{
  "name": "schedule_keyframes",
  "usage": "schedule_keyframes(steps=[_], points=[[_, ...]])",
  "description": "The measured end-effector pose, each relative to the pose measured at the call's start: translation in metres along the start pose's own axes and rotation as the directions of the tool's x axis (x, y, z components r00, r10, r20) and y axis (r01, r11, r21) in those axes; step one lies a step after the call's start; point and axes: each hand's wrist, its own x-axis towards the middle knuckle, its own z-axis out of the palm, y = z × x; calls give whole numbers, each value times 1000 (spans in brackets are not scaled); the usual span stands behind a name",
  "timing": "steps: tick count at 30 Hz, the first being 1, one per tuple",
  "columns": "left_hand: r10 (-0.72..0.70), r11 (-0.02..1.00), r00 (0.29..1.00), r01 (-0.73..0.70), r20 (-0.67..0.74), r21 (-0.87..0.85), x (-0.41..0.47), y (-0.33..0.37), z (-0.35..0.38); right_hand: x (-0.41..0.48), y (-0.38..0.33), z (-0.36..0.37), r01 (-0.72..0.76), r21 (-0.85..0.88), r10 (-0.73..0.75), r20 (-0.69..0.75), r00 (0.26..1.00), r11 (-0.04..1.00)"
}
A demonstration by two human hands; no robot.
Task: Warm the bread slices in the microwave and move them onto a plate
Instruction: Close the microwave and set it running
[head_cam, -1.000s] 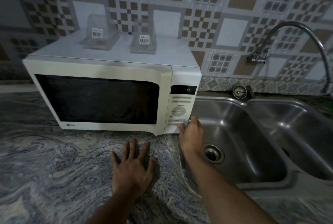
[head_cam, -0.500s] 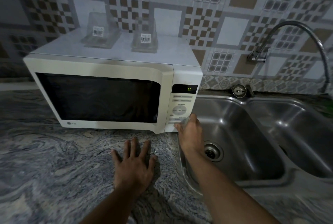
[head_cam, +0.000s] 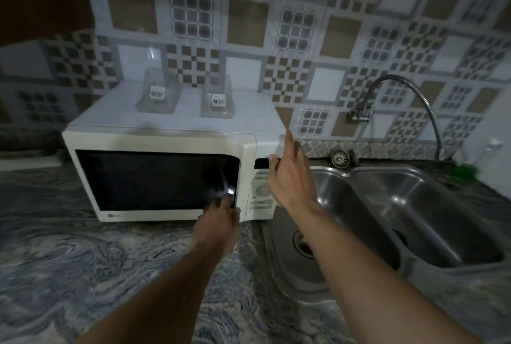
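Observation:
The white microwave [head_cam: 166,144] stands on the marbled counter, door shut as far as I can see, its window dark. No bread and no plate are visible. My left hand [head_cam: 221,222] reaches to the door's right edge, the blurred fingertips curled onto it beside the control panel [head_cam: 261,191]. In front of the panel my right hand [head_cam: 290,180] is raised, holding nothing. Its index finger points up past the microwave's top right corner and its thumb is at the display.
Two clear plastic containers [head_cam: 159,94] [head_cam: 218,100] with barcode labels sit on top of the microwave. A double steel sink [head_cam: 414,205] lies right of it, with a curved tap [head_cam: 401,94] and something green [head_cam: 464,169] behind. The counter [head_cam: 83,274] stretches in front.
My left hand left the counter and went up to the door's right edge. My right hand rose from the lower panel buttons to the display. The view pulled back and tilted up.

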Motion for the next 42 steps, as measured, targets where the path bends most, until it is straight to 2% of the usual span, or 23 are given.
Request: schedule_keyframes(steps=[3, 7, 11, 15, 21, 24, 31, 35, 39, 42], points=[[14, 989, 996, -27, -88, -145, 19, 21, -14, 20, -6, -8, 127, -110, -120, 70, 990, 986], [-73, 939, 989, 25, -125, -344, 36, 43, -26, 38, -17, -18, 259, -227, -223, 175, 959, 939], [-193, 870, 969, 96, -155, -484, 45, 56, -34, 48, -17, -24, 313, -242, -273, 186, 944, 918], [-262, 858, 956, 169, -131, -485, 44, 60, -32, 50, -12, -31, 324, -237, -270, 230, 935, 916], [-310, 871, 924, 181, -226, -456, 39, 71, -33, 56, -8, -29, 319, -217, -266, 242, 933, 923], [-335, 838, 922, 197, -196, -508, 35, 75, -30, 58, -4, -26, 336, -213, -285, 234, 929, 918], [-313, 867, 903, 146, -294, -477, 24, 75, -29, 62, -2, -29, 363, -206, -316, 227, 921, 909], [-271, 910, 903, 127, -332, -396, 8, 67, -29, 63, 0, -31, 365, -205, -310, 256, 916, 908], [-285, 892, 910, 137, -302, -431, 1, 65, -31, 64, 2, -36, 405, -165, -341, 315, 886, 899], [-276, 921, 921, 171, -276, -351, -6, 67, -39, 69, 6, -43, 428, -126, -354, 382, 854, 895]])
